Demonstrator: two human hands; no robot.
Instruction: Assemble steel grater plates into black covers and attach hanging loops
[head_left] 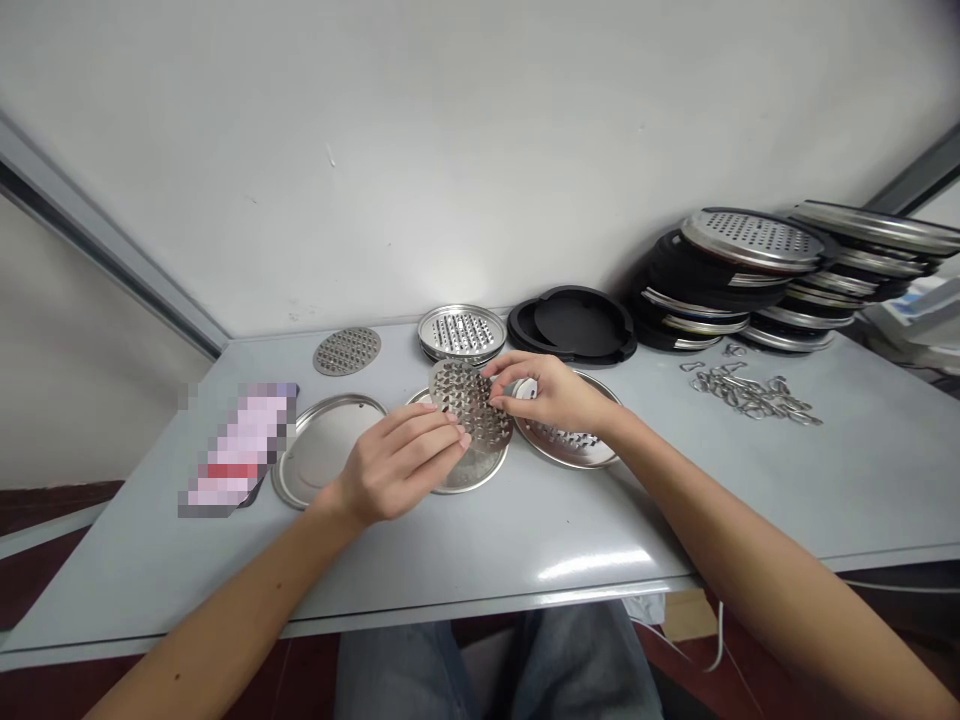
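A round perforated grater disc (474, 400) is held tilted between my two hands at the middle of the table. The fingers of my left hand (405, 455) are closed on its lower left edge. My right hand (544, 395) pinches its upper right side with thumb and fingers. Beneath the disc lies a shiny round metal plate (469, 475), partly hidden by it and my left hand. Another metal plate (326, 445) rests to the left. Under my right hand, a metal plate (574, 455) has a toothed grater surface showing in it.
At the back are a loose perforated disc (347, 351), stacked graters (462, 333) and black round trays (577, 322). Tall stacks of black-and-metal graters (712, 290) stand right, behind a pile of metal clips (757, 392). A blurred phone-like object (244, 445) lies left.
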